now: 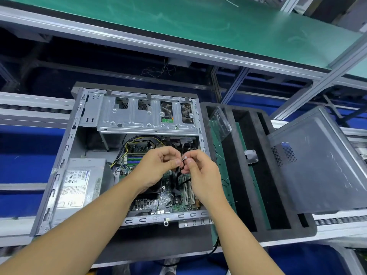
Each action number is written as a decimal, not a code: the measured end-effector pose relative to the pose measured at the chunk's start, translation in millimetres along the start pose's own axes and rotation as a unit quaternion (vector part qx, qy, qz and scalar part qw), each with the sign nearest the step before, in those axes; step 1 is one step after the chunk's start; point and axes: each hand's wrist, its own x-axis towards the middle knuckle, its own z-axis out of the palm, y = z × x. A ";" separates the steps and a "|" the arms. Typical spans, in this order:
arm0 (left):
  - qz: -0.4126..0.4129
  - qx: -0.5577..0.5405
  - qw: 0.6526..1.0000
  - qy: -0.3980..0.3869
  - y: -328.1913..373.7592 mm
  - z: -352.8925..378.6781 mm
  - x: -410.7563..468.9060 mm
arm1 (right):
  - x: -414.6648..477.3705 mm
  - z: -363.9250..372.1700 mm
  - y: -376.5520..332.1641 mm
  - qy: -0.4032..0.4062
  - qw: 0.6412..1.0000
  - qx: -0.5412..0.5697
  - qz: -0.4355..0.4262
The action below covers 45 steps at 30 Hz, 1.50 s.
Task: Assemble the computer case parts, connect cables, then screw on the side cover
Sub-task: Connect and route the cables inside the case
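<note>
An open grey computer case [65,147] lies on its side with the motherboard [156,203], the power supply [79,183] and the metal drive cage [147,114] showing. Both hands meet above the board. My left hand [158,165] and my right hand [200,171] together pinch a small white tie [184,158] round black cables [177,175] that hang down to the board. The dark side cover [321,165] leans tilted at the right, apart from the case.
A black foam tray [244,175] with long slots stands right of the case; a clear plastic piece [220,124] and a small metal bracket [250,155] lie on it. A green-topped shelf [178,18] runs across the back. Aluminium conveyor rails [29,108] pass left and right.
</note>
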 end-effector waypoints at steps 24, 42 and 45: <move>0.139 0.226 0.961 0.084 9.5 6.2 -11.0 | -2.9 2.4 -3.4 0.022 0.998 -0.063 0.010; 0.170 0.352 0.917 0.078 5.7 7.6 -3.1 | 5.9 -5.1 -4.4 -0.033 0.994 -0.001 0.109; 0.159 0.363 0.915 0.073 2.2 5.9 -0.1 | 9.5 -15.8 -8.4 -0.027 0.982 0.156 0.103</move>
